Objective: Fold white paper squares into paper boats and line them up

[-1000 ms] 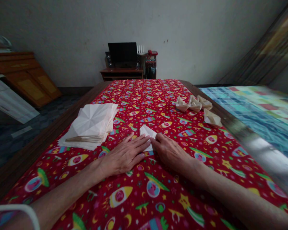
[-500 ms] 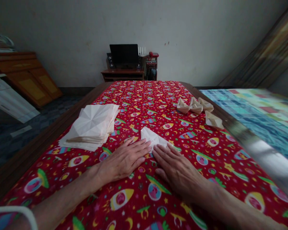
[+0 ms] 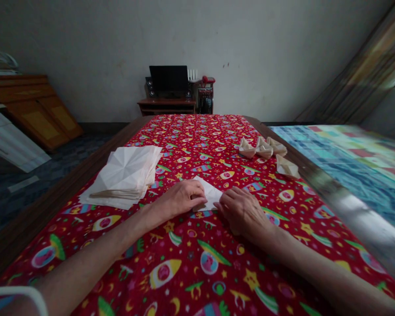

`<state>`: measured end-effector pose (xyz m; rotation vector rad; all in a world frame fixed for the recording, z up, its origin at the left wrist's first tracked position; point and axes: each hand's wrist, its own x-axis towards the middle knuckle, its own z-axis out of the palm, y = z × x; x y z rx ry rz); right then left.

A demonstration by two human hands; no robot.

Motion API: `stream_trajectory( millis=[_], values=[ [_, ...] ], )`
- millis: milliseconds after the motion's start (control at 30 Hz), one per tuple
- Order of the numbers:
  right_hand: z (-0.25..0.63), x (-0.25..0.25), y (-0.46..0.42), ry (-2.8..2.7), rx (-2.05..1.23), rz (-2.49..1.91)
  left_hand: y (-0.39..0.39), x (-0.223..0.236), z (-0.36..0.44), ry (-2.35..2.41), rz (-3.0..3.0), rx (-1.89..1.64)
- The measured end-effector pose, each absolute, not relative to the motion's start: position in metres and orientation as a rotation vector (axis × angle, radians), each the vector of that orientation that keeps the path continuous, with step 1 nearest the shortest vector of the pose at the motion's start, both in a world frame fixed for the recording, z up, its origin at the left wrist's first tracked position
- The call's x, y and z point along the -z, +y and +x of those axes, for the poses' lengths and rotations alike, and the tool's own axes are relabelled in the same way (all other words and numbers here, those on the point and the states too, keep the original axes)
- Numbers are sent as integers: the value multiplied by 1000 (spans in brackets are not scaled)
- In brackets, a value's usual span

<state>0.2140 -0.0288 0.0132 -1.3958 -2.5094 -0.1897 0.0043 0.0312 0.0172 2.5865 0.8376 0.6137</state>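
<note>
A folded piece of white paper (image 3: 209, 195) lies on the red patterned cloth between my two hands. My left hand (image 3: 184, 196) has its fingers curled together over the paper's left end, thumb towards the middle. Over the right end, my right hand (image 3: 242, 210) is closed in the same way, its fingers bent down and partly hiding that side. To the left of my left hand rests a stack of creased white paper sheets (image 3: 127, 169). Several folded paper boats (image 3: 264, 148) stand at the right, and one more folded paper boat (image 3: 287, 166) sits nearer to me.
The red cloth (image 3: 197, 263) covers a table with a dark wooden edge (image 3: 319, 180). Beyond its far end stand a monitor (image 3: 169, 79) and a small red-topped stand (image 3: 206, 94). A bed (image 3: 349, 153) is on the right, a wooden cabinet (image 3: 36, 109) on the left.
Both hands lay flat with fingers stretched over the paper; now their fingers are curled in at its two ends. My right hand has shifted slightly right, uncovering more of the paper's middle.
</note>
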Motion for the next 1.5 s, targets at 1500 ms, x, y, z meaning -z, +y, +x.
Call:
stream_trajectory(
  millis=[1500],
  values=[
    [236, 3, 38, -2281, -178, -1141, 47, -16, 9, 1406, 2369, -560]
  ],
)
